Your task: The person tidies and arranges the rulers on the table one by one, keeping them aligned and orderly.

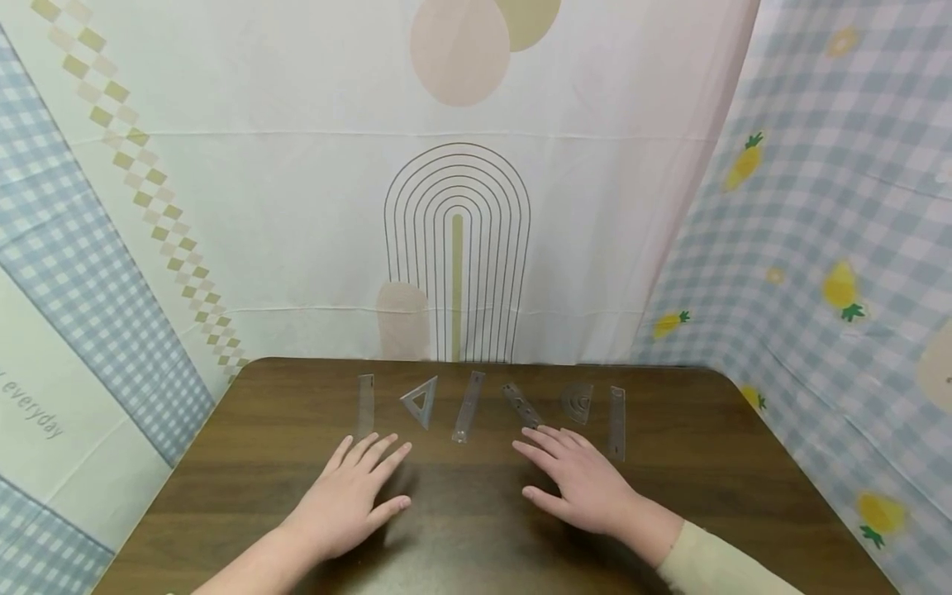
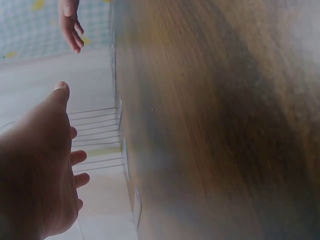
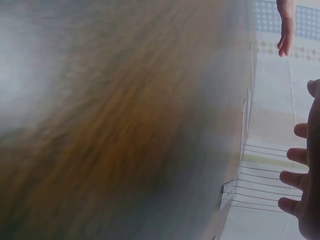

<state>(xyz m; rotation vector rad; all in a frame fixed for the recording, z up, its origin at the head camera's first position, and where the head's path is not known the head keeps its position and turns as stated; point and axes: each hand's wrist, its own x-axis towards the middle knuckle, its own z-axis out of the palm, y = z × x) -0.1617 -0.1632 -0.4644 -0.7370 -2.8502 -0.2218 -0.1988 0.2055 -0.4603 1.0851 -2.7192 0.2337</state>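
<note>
Both hands hover palm down over the brown table with fingers spread, holding nothing. My left hand (image 1: 353, 500) is nearest a clear straight ruler (image 1: 366, 405) at the left of a row. Beside that ruler lies a clear set square (image 1: 421, 402), then another clear ruler (image 1: 468, 406) in the middle, slightly tilted. My right hand (image 1: 576, 479) has its fingertips close to a slanted clear ruler with cut-out holes (image 1: 521, 403), overlapping its lower end in the head view. A clear protractor (image 1: 578, 402) and a third plain ruler (image 1: 617, 423) lie to its right.
The wooden table (image 1: 461, 504) has rounded far corners and backs onto a white patterned cloth (image 1: 297, 223). Checked cloth with pineapple prints (image 1: 818, 207) hangs along the right side, and blue checked cloth (image 1: 82, 190) along the left.
</note>
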